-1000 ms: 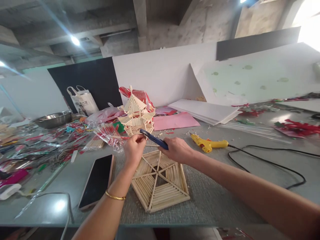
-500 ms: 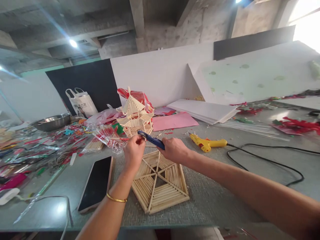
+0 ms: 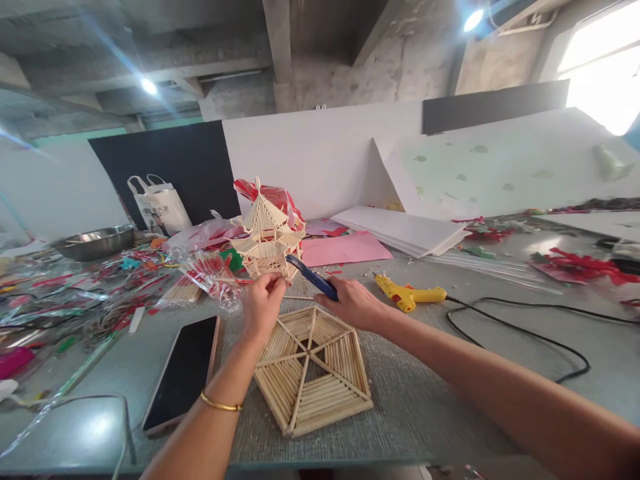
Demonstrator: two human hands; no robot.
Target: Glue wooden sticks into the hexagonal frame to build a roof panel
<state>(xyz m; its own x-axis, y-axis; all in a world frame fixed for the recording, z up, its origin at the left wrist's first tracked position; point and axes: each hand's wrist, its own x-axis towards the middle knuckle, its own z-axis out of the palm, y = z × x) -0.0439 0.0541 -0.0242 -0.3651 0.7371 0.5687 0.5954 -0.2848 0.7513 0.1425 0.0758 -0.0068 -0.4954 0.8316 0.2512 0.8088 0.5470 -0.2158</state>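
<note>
My left hand is closed in a pinch just beyond the hexagonal panel; whatever sits between its fingertips is too small to make out. Wrapped around blue pliers is my right hand. The tool's tip points up and left, in front of the stick pavilion model and just above my left fingertips. Below both hands, a hexagonal panel of wooden sticks lies flat, with spokes meeting over a gap at its centre. A loose stick lies behind it.
A yellow glue gun with a black cord lies at right. At left are a phone, packaged sticks and a metal bowl. Pink paper and white boards lie behind.
The pliers' tip has come away from my left fingertips, up and to the right. My left hand stays pinched. The view has shifted slightly.
</note>
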